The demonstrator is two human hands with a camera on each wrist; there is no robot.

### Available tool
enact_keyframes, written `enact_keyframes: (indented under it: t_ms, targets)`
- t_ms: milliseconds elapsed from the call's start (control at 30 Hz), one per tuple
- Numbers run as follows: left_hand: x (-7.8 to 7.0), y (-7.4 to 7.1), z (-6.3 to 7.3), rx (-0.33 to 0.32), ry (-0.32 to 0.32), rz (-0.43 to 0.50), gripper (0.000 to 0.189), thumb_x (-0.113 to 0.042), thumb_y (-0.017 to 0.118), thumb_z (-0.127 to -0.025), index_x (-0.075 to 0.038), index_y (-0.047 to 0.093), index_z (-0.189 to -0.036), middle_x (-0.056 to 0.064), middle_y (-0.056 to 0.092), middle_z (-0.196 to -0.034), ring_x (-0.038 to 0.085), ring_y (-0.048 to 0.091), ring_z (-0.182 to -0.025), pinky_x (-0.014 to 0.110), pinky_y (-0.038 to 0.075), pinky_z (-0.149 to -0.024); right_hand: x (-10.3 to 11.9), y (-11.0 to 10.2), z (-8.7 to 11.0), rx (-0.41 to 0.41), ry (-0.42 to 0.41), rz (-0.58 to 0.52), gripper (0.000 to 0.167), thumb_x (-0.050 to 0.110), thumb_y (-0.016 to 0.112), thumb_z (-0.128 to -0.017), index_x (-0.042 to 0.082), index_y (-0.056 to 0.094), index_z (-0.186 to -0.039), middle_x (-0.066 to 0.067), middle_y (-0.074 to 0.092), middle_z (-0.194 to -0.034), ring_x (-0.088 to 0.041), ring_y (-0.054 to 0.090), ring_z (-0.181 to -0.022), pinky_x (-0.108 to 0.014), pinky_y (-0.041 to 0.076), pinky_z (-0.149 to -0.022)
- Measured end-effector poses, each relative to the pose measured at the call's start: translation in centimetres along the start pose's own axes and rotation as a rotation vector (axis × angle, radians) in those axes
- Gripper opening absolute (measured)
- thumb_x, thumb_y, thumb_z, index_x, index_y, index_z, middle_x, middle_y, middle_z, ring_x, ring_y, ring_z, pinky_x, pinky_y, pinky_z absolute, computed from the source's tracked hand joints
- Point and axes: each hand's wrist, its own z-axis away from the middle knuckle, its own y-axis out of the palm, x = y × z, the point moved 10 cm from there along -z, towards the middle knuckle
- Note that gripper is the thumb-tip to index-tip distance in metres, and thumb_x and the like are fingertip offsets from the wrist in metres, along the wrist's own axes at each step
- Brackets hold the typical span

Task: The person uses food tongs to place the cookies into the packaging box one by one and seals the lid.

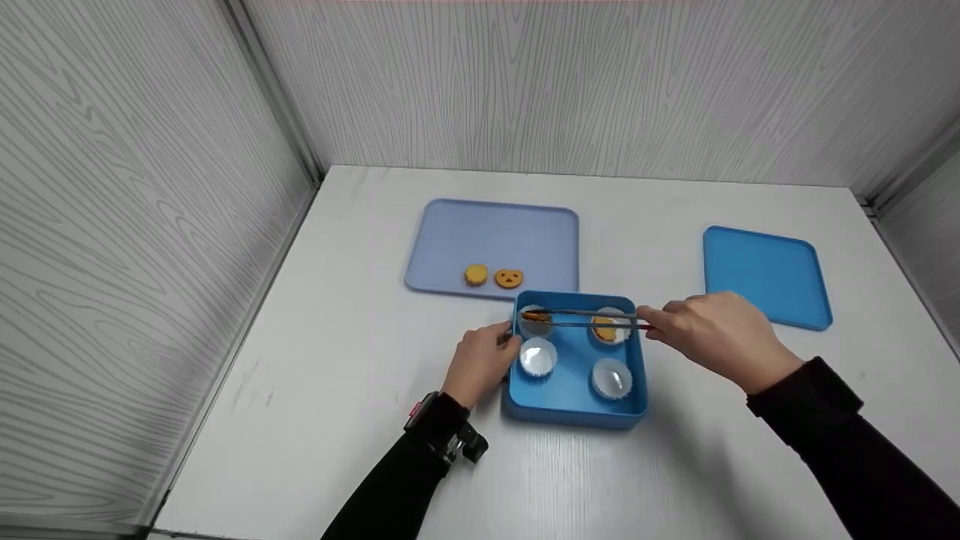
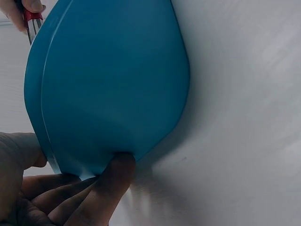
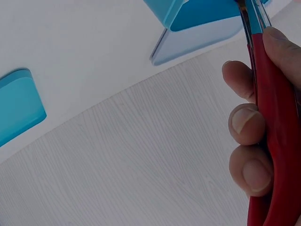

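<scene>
In the head view my left hand [image 1: 480, 361] holds the left wall of a blue box [image 1: 574, 414], thumb at the rim and fingers on the outside. My right hand [image 1: 716, 335] grips the red handles of metal tongs [image 1: 581, 313]. The tongs reach leftward across the box, their tips at an orange-brown cookie [image 1: 535, 317] in the far left white paper cup. A bitten-looking orange cookie [image 1: 603, 328] sits in the far right paper cup. Two nearer paper cups, one left [image 1: 538, 357] and one right [image 1: 612, 379], hold no cookie. The right wrist view shows fingers curled around the red handles [image 3: 280, 117].
Behind the box lies a pale lavender tray [image 1: 495, 232] with a round yellow cookie [image 1: 476, 274] and a bear-face cookie [image 1: 509, 278]. A flat blue lid or tray [image 1: 765, 274] lies at the right. Grey wood-grain panels [image 1: 562, 90] wall the white table [image 1: 330, 360].
</scene>
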Motion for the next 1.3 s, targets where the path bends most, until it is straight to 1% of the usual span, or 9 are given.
enact_keyframes:
  t_ms: [233, 567, 667, 800, 1033, 1200, 1300]
  targets:
    - [-0.1, 0.0, 0.2, 0.003, 0.003, 0.003, 0.043, -0.028, 0.057, -0.104, -0.007, 0.062, -0.141, 0.011, 0.069, -0.132, 0.027, 0.062, -0.127, 0.043, 0.048, -0.108, 0.2, 0.1, -0.2, 0.023, -0.004, 0.029, 0.028, 0.021, 0.084, -0.086, 0.009, 0.076, -0.109, -0.007, 0.073, -0.073, -0.021, 0.064, -0.054, -0.029, 0.049, -0.045]
    - [0.1, 0.1, 0.0, 0.012, -0.013, 0.007, 0.044, -0.028, 0.058, -0.104, -0.007, 0.061, -0.142, 0.011, 0.068, -0.133, 0.027, 0.06, -0.129, 0.043, 0.047, -0.109, -0.2, -0.6, 0.1, 0.007, -0.015, 0.034, 0.034, 0.025, 0.086, -0.083, 0.01, 0.074, -0.11, -0.006, 0.072, -0.072, -0.02, 0.063, -0.053, -0.027, 0.044, -0.042]
    - [0.0, 0.1, 0.0, 0.012, -0.01, 0.009, 0.044, -0.028, 0.058, -0.104, -0.006, 0.061, -0.142, 0.012, 0.068, -0.134, 0.027, 0.06, -0.129, 0.043, 0.047, -0.109, -0.5, -0.9, 0.2, 0.017, -0.008, 0.019, 0.035, 0.026, 0.087, -0.082, 0.011, 0.073, -0.111, -0.004, 0.071, -0.07, -0.018, 0.06, -0.051, -0.025, 0.043, -0.042]
    - [-0.1, 0.0, 0.1, 0.006, 0.009, 0.019, 0.043, -0.028, 0.057, -0.104, -0.005, 0.062, -0.141, 0.013, 0.069, -0.132, 0.027, 0.061, -0.128, 0.043, 0.048, -0.108, -0.7, -1.4, 0.4, 0.019, -0.01, 0.003, 0.035, 0.025, 0.088, -0.081, 0.013, 0.072, -0.11, -0.002, 0.067, -0.067, -0.014, 0.052, -0.048, -0.023, 0.038, -0.041]
    - [-0.1, -0.1, 0.1, -0.002, 0.029, 0.033, 0.041, -0.027, 0.057, -0.104, -0.005, 0.064, -0.138, 0.013, 0.07, -0.13, 0.027, 0.063, -0.126, 0.043, 0.049, -0.107, -1.0, -2.4, 0.6, -0.013, -0.022, -0.015, 0.035, 0.025, 0.087, -0.081, 0.014, 0.074, -0.111, 0.0, 0.066, -0.067, -0.013, 0.053, -0.048, -0.024, 0.038, -0.041]
    - [0.1, 0.0, 0.1, 0.003, 0.012, 0.03, 0.042, -0.027, 0.057, -0.104, -0.005, 0.063, -0.14, 0.013, 0.069, -0.131, 0.027, 0.061, -0.128, 0.043, 0.048, -0.108, -1.4, -3.2, 0.8, -0.047, -0.011, -0.06, 0.036, 0.022, 0.088, -0.08, 0.014, 0.073, -0.111, 0.002, 0.067, -0.067, -0.01, 0.051, -0.049, -0.022, 0.037, -0.042]
    - [0.2, 0.1, 0.0, 0.006, 0.0, 0.027, 0.044, -0.028, 0.057, -0.104, -0.006, 0.062, -0.141, 0.012, 0.069, -0.132, 0.027, 0.061, -0.129, 0.043, 0.047, -0.109, -1.6, -3.7, 1.0, -0.082, -0.012, -0.079, 0.037, 0.02, 0.088, -0.079, 0.014, 0.074, -0.113, 0.002, 0.07, -0.069, -0.01, 0.053, -0.049, -0.021, 0.036, -0.042]
